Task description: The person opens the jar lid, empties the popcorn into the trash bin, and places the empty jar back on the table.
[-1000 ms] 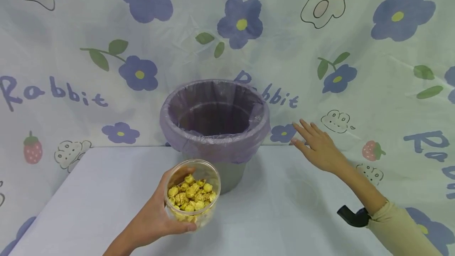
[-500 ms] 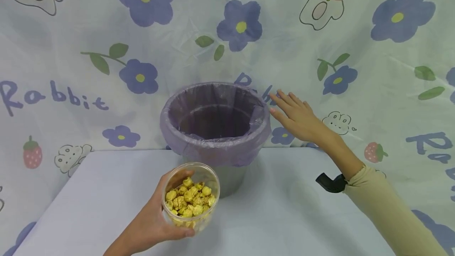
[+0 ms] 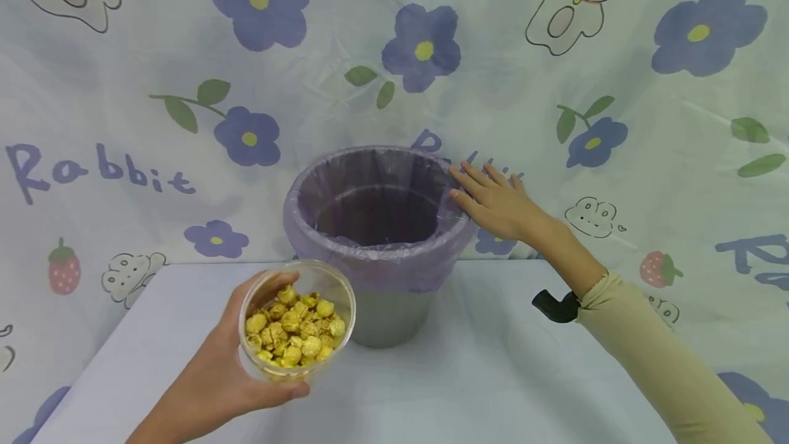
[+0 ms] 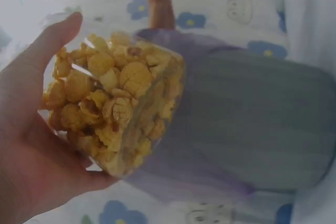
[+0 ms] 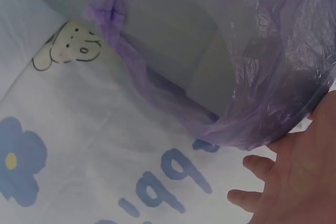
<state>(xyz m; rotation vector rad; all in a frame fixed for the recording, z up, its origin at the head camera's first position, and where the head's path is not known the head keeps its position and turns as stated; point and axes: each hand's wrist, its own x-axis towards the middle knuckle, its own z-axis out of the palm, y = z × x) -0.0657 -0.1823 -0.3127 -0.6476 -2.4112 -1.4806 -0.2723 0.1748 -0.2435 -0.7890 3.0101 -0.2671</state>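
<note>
A clear plastic cup (image 3: 345,293) of yellow popcorn (image 3: 296,327) is gripped in my left hand (image 3: 216,368), tilted so its mouth faces up toward the head camera. In the left wrist view the popcorn (image 4: 115,87) shows through the clear side, with thumb and fingers around it. Behind the cup stands a grey trash can (image 3: 394,314) lined with a thin purple bag (image 3: 394,266), folded over the rim. My right hand (image 3: 496,204) lies with spread, straight fingers at the right side of that rim. The right wrist view shows this hand (image 5: 299,177) right at the bag's edge.
The can stands on a white table (image 3: 493,334) near its back edge. A white cloth (image 3: 333,40) printed with blue flowers and rabbits hangs behind. A black curved piece (image 3: 555,307) sits at the right wrist, by the beige sleeve (image 3: 653,355).
My right hand has moved left, from beside the can to its rim. The left hand has shifted left and slightly up with the cup of popcorn.
</note>
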